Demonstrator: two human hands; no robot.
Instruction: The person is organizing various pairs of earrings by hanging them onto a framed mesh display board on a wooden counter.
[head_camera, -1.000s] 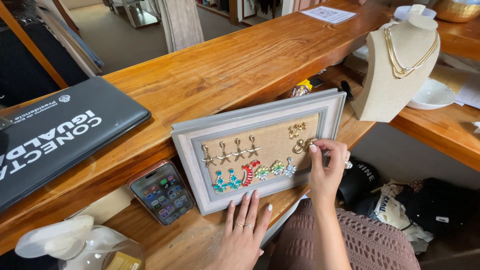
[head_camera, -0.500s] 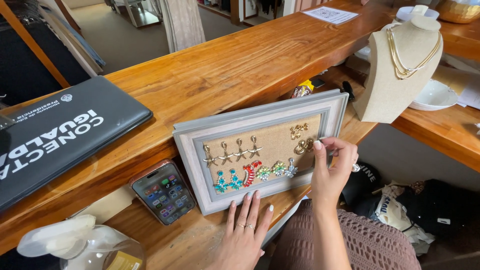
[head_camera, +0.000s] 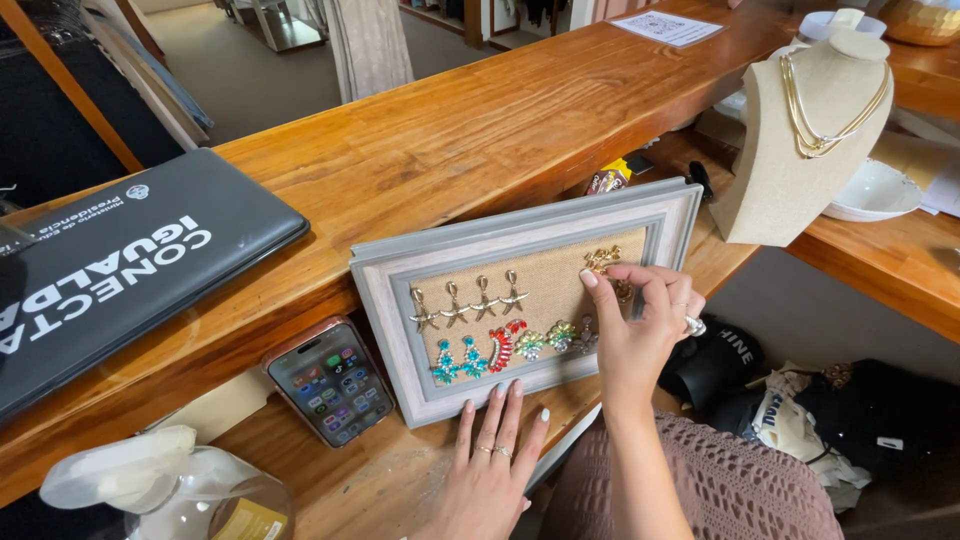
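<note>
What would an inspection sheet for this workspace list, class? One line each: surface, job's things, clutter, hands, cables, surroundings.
Surface: wooden counter above a lower wooden shelf.
Job's things: grey frame propped upright, earrings pinned in rows.
Clutter: phone, dark laptop, plastic bag.
Hands: left hand flat below the frame; right hand pinching a gold earring.
Cables: nothing seen.
Surroundings: necklace bust, white bowl.

A shop: necklace bust, framed earring display, wooden counter.
</note>
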